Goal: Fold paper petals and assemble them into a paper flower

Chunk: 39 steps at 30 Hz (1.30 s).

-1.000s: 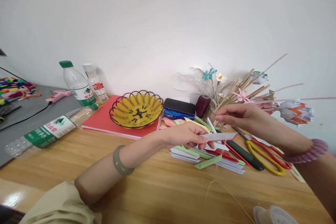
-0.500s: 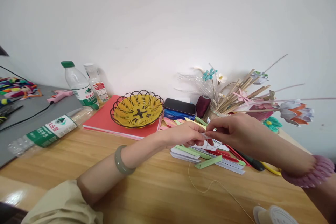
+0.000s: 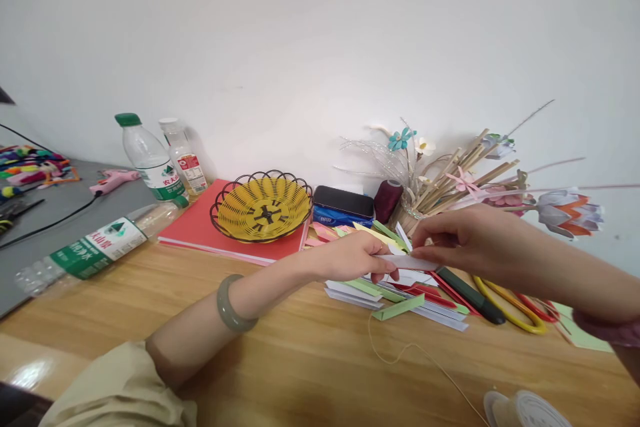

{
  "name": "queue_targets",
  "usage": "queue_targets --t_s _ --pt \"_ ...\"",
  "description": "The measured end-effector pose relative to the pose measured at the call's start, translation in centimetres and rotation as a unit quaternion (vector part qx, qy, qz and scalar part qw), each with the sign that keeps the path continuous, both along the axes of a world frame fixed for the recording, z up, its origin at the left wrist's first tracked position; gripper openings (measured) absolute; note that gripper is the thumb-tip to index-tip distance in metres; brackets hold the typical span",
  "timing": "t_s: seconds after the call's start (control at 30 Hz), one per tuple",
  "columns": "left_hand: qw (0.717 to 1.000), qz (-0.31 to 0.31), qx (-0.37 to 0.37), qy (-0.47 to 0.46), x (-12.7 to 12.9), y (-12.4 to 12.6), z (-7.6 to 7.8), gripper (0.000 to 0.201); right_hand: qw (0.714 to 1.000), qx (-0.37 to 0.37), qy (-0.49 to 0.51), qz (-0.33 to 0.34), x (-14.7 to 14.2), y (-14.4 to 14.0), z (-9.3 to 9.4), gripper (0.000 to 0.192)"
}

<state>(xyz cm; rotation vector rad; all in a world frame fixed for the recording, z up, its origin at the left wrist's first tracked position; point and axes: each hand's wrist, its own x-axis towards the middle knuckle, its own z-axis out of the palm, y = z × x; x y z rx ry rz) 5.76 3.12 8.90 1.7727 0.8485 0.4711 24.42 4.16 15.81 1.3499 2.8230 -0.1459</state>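
Note:
My left hand (image 3: 357,256) pinches one end of a folded white paper strip (image 3: 407,263), fingers closed. On the strip's other side, my right hand (image 3: 453,237) grips it between thumb and fingers. Below and behind both hands lies a pile of folded paper strips, with a green strip (image 3: 399,307) at the front and white strips (image 3: 353,296) on the left. A thin beige thread (image 3: 416,345) runs from under the hands across the table to a spool (image 3: 525,408) at the bottom right.
A yellow basket (image 3: 263,207) rests on red paper (image 3: 193,227). One plastic bottle (image 3: 100,247) lies flat; two stand behind. A phone (image 3: 343,202), a maroon thread cone (image 3: 388,200) and paper flowers (image 3: 565,213) line the wall. Yellow-handled scissors (image 3: 515,310) sit at right.
My right hand has shifted right and slightly up, and more of the white strip shows between the hands. The scissors at right are more exposed. My left hand has barely moved.

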Motion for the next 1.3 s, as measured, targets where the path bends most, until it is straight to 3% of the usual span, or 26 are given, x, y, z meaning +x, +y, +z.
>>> queue_targets --t_s 0.13,0.27,0.47,0.57,0.67,0.83,0.97,1.17,1.3 --pt "0.999 -0.045 0.011 -0.005 -0.3 0.0 0.4 0.027 0.999 -0.016 0.035 0.023 0.8 0.4 0.4 0.026" --pt "0.994 -0.102 -0.016 -0.042 -0.3 -0.3 0.7 0.03 0.987 -0.113 0.111 0.015 -0.1 0.0 -0.8 0.032" --pt "0.99 -0.115 -0.003 -0.086 -0.5 -1.1 1.6 0.031 0.928 -0.246 0.278 -0.033 -0.6 -1.0 -2.6 0.03" --pt "0.99 -0.084 -0.005 -0.11 -0.8 -1.4 2.2 0.025 0.884 -0.294 0.359 -0.051 0.0 -1.1 -3.6 0.027" --pt "0.99 -0.031 -0.022 -0.136 -1.2 -1.6 2.7 0.018 0.88 -0.247 0.399 -0.078 0.5 -1.3 -4.8 0.023" --pt "0.986 0.064 -0.015 -0.154 -1.4 -1.4 2.8 0.017 0.917 -0.087 0.38 -0.087 0.1 -2.7 -5.9 0.026" --pt "0.983 0.141 0.039 -0.116 -1.0 -1.2 2.3 0.02 0.944 -0.003 0.325 -0.061 -0.2 -3.9 -5.9 0.025" --pt "0.971 0.182 0.146 -0.056 -0.7 -1.2 1.4 0.026 0.953 0.01 0.294 -0.074 -0.5 -4.3 -5.7 0.026" --pt "0.964 0.205 0.162 -0.052 -0.5 -1.3 1.6 0.027 0.955 0.029 0.288 -0.067 -1.0 -4.7 -5.8 0.027"
